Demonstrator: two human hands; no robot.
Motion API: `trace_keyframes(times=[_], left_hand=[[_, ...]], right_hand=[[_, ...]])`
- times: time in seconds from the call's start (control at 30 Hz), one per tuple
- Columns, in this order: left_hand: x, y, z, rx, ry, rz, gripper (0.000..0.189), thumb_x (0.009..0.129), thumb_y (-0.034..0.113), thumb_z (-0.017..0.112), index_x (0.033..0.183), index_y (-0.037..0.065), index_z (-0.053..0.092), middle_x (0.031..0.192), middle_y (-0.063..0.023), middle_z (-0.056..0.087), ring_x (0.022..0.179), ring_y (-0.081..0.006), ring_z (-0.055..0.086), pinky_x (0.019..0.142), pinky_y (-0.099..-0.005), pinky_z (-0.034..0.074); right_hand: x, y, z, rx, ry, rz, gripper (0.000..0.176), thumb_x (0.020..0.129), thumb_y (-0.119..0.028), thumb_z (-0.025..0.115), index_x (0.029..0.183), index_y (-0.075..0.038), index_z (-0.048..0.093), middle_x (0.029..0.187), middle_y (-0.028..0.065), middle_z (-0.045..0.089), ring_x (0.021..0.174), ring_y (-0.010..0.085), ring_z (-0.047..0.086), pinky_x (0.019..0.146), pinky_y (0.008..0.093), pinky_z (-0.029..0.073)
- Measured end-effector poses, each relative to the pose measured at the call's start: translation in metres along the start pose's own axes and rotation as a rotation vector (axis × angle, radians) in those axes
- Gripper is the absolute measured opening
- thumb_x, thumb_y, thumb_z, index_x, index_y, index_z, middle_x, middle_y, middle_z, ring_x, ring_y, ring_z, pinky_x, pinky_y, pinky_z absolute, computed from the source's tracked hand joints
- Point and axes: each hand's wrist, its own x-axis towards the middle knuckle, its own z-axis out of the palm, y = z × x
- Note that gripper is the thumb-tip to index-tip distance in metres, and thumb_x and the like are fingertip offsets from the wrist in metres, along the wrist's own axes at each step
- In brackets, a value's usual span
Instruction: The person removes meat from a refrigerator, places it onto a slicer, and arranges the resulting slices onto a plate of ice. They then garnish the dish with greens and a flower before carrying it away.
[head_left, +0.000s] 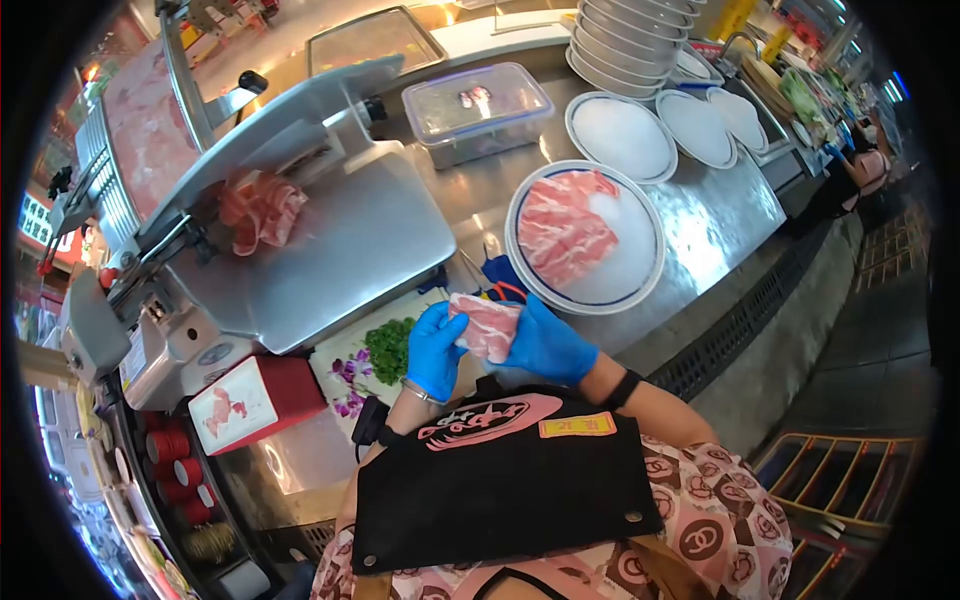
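Both my hands wear blue gloves and hold one thin slice of marbled pink meat (487, 325) just in front of my chest. My left hand (434, 348) grips its left side, my right hand (545, 343) its right side. Beyond them lies a round blue-rimmed plate (640, 275) of white ice with several meat slices (565, 228) laid on its left half. On the tray of the meat slicer (340, 250) at the left sits a heap of sliced meat (262, 210).
A clear lidded box (478, 108) stands behind the slicer. Ice-filled plates (622, 135) and a stack of plates (630, 40) are at the back right. Green herbs (390, 345) and purple flowers (350, 380) lie on a white board near my left hand.
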Motion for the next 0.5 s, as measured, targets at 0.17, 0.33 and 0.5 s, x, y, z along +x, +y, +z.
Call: trace_keyframes(times=[0.17,0.33,0.5], left_hand=[[0.017,-0.042,0.027,0.002,-0.130,-0.187,0.020,0.085,0.003,0.062,0.104,0.005,0.057,0.095,-0.0041,0.063,0.084,-0.0155,0.064,0.074,-0.0299,0.055],[0.037,-0.081,0.051,0.217,-0.228,-0.310,0.021,0.085,0.001,0.061,0.105,0.004,0.055,0.092,-0.0076,0.064,0.084,-0.0214,0.066,0.071,-0.0311,0.057],[0.026,-0.074,0.072,1.156,-0.242,0.521,0.028,0.075,0.003,0.063,0.103,0.005,0.059,0.099,-0.0110,0.063,0.088,-0.0270,0.062,0.077,-0.0367,0.050]], right_hand=[[-0.076,-0.034,-0.063,-0.400,0.503,-0.141,0.033,0.086,-0.013,0.061,0.116,0.001,0.055,0.107,0.0070,0.061,0.098,0.0168,0.059,0.086,0.0308,0.048],[-0.086,-0.108,-0.062,-1.255,0.764,-0.342,0.025,0.078,-0.011,0.070,0.100,-0.001,0.061,0.087,0.0052,0.063,0.079,0.0144,0.061,0.072,0.0282,0.050],[-0.065,-0.147,-0.061,-1.777,0.568,-0.424,0.023,0.075,-0.008,0.068,0.095,-0.003,0.060,0.090,0.0139,0.064,0.083,0.0273,0.064,0.070,0.0342,0.051]])
